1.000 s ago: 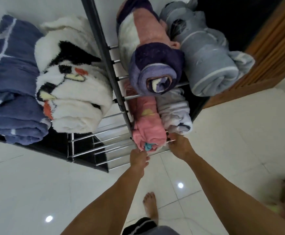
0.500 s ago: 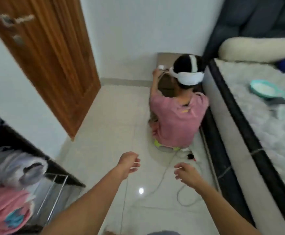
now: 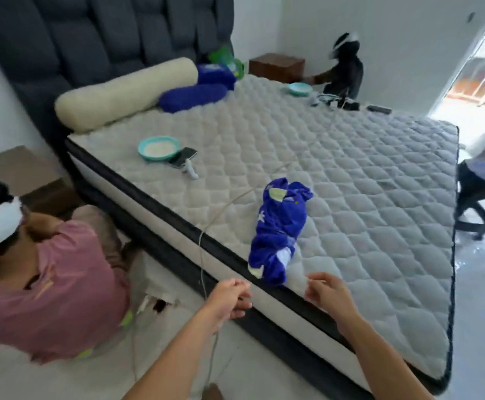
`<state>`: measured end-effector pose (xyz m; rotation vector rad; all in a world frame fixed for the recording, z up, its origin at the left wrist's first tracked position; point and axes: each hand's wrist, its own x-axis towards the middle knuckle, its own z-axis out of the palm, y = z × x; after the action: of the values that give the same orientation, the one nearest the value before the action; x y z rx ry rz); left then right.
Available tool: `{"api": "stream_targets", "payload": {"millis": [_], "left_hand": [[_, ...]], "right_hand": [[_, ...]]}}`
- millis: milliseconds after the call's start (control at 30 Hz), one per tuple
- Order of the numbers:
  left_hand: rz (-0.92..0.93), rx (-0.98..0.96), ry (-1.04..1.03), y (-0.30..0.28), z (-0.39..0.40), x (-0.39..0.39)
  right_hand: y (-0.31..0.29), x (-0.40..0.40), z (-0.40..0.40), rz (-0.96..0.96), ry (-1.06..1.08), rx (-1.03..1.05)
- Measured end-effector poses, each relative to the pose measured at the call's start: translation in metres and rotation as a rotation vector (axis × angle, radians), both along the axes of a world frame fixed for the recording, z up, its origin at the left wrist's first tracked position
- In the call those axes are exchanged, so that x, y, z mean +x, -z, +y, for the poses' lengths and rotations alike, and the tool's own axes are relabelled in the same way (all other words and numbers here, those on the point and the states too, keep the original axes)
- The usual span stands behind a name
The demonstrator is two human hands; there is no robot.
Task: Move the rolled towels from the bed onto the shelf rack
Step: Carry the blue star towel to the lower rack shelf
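Head view: the rolled blue patterned towel (image 3: 279,229) is seen lying lengthwise just beyond both empty, loosely curled hands, nearer the right hand (image 3: 329,293) than the left hand (image 3: 229,298).

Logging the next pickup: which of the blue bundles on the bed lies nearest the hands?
The crumpled blue towel with pale patches at the mattress's near edge, just beyond both hands. The other two blue bundles sit far off by the cream bolster.
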<state>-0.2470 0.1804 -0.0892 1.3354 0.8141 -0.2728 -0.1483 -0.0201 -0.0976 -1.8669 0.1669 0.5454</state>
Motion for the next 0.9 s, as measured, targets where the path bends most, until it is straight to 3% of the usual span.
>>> {"api": "stream_targets", "payload": {"millis": [367, 533, 800, 900], "left_hand": [[0.324, -0.300, -0.284, 0.065, 0.033, 0.136], [0.446, -0.344, -0.297, 0.078, 0.037, 0.156], [0.537, -0.454, -0.461, 0.103, 0.031, 0.185], [0.591, -0.477, -0.530, 0.113, 0.032, 0.200]], "right_hand": [[0.018, 0.137, 0.022, 0.169, 0.161, -0.042], [0.032, 0.197, 0.060, 0.184, 0.028, -0.074], [0.059, 0.321, 0.098, 0.151, 0.050, -0.235], [0.059, 0.350, 0.114, -0.040, -0.065, -0.401]]}}
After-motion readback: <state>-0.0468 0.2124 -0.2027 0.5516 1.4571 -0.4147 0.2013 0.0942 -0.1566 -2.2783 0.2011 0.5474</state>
